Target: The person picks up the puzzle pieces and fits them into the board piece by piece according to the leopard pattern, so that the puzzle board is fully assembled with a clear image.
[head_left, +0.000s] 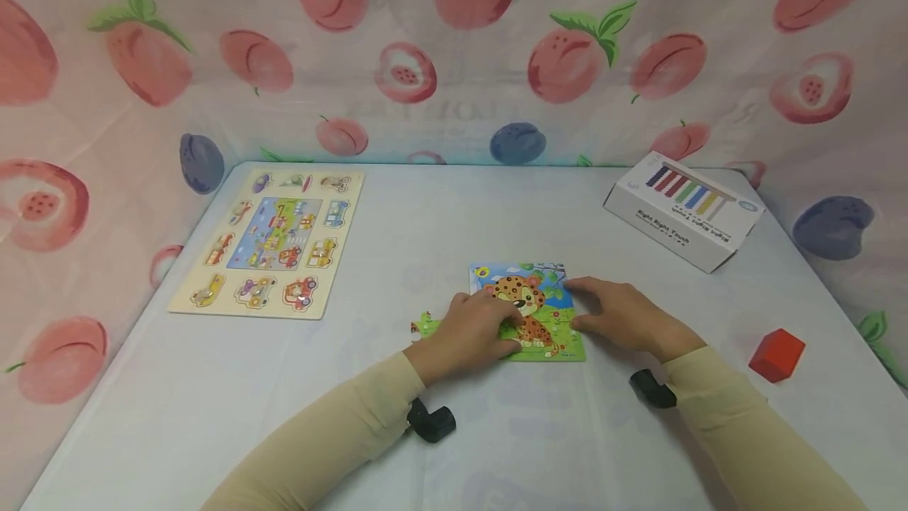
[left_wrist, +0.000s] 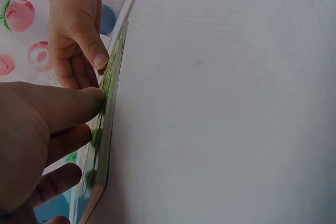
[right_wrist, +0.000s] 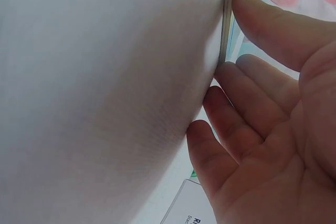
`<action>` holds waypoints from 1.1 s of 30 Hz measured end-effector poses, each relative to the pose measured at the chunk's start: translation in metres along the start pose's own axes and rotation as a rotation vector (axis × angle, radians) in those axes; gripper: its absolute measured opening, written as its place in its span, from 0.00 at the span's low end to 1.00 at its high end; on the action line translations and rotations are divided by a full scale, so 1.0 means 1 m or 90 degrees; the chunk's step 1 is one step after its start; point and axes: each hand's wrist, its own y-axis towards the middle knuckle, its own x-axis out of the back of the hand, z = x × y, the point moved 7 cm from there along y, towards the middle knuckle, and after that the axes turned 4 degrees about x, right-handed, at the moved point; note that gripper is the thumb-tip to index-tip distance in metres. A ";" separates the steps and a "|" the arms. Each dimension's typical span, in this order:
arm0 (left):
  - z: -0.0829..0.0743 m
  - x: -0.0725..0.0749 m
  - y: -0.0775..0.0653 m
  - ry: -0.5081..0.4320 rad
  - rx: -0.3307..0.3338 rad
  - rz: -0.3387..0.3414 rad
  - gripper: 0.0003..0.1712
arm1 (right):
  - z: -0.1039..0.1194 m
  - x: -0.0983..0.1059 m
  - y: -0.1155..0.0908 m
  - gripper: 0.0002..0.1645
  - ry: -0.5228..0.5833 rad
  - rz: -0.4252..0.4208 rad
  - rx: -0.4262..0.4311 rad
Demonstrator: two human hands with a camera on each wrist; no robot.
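A square leopard jigsaw puzzle (head_left: 555,314) lies flat on the table in the head view. Over its left part my left hand (head_left: 471,333) rests, thumb and fingertips touching the picture; the left wrist view shows the thumb (left_wrist: 86,103) on its surface close to the near edge. My right hand (head_left: 624,314) is at the puzzle's right edge, its thumb and fingertips spread along that side. In the right wrist view the thumb (right_wrist: 262,19) touches the board's edge, with relaxed fingers below. A green jigsaw piece (head_left: 426,325) shows left of my left hand, partly hidden by it.
A wooden vehicle puzzle board (head_left: 277,298) lies at the left. A white box (head_left: 667,219) with coloured bars printed on it stands at the back right. Near the right sleeve sits a red block (head_left: 777,355). Fruit-printed cloth (head_left: 461,61) hangs behind the table.
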 end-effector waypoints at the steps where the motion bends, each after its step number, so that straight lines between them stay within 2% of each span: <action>1: 0.000 0.000 0.000 0.000 0.000 0.000 0.18 | 0.000 0.000 0.000 0.39 0.000 0.001 0.000; 13: 0.003 0.001 -0.001 -0.021 0.005 0.033 0.18 | 0.000 0.000 -0.001 0.38 0.000 -0.001 0.001; 22: 0.003 0.004 0.000 -0.013 -0.002 0.028 0.20 | 0.000 0.000 0.000 0.38 -0.006 0.002 -0.005; 27: 0.015 0.013 -0.003 -0.006 0.016 0.012 0.20 | 0.001 0.000 -0.001 0.39 -0.001 -0.001 -0.005; 33: 0.033 0.032 -0.012 -0.004 0.033 -0.003 0.20 | 0.000 0.001 0.000 0.39 0.003 0.001 -0.004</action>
